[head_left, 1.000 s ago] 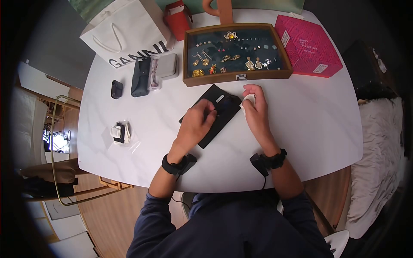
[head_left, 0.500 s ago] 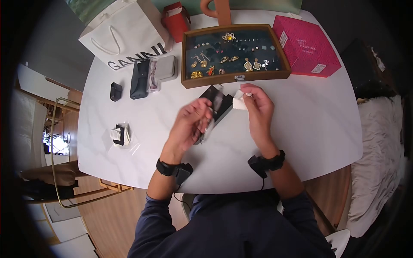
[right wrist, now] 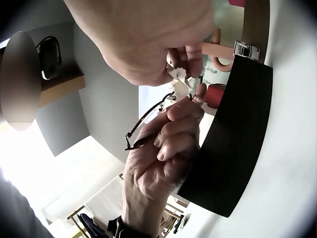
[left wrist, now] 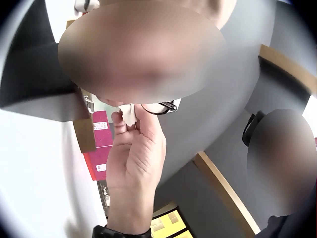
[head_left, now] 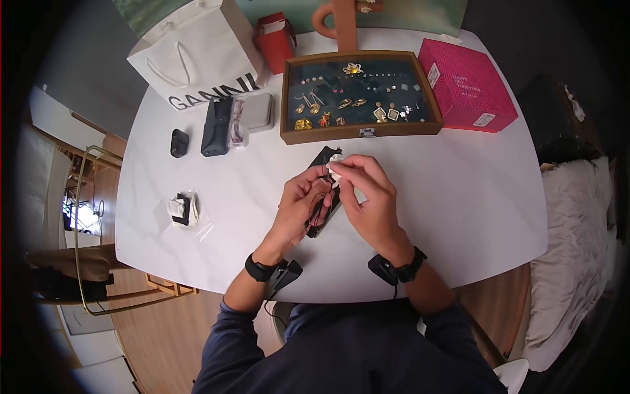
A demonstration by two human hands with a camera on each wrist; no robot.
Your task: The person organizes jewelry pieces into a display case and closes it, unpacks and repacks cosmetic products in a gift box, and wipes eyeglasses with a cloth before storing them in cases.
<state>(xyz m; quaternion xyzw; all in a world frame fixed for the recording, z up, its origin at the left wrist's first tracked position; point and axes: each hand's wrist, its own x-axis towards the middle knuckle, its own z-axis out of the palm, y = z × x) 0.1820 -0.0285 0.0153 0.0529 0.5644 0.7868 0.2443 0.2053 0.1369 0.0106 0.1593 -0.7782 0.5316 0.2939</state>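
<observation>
Thin dark-rimmed eyeglasses [right wrist: 148, 116] are gripped in my left hand [head_left: 295, 207], whose fingers curl around the frame. My right hand [head_left: 373, 203] pinches a small white cloth [right wrist: 181, 82] between thumb and fingers, right at the far end of the eyeglasses. Both hands meet above a long black case [right wrist: 233, 144] lying on the table, and they cover much of it in the head view. Part of the eyeglasses is hidden behind fingers and cloth.
A glass-topped jewelry box [head_left: 361, 136] lies beyond the hands, a pink box [head_left: 469, 85] to its right. Leftward are a dark case [head_left: 216, 131], a grey case [head_left: 256, 113], a small black case [head_left: 179, 142], a paper bag [head_left: 197, 52] and a plastic packet with cloths [head_left: 184, 210].
My left hand has lifted the eyeglasses from over the black case. My right hand has moved left with the cloth, bringing it up to the eyeglasses.
</observation>
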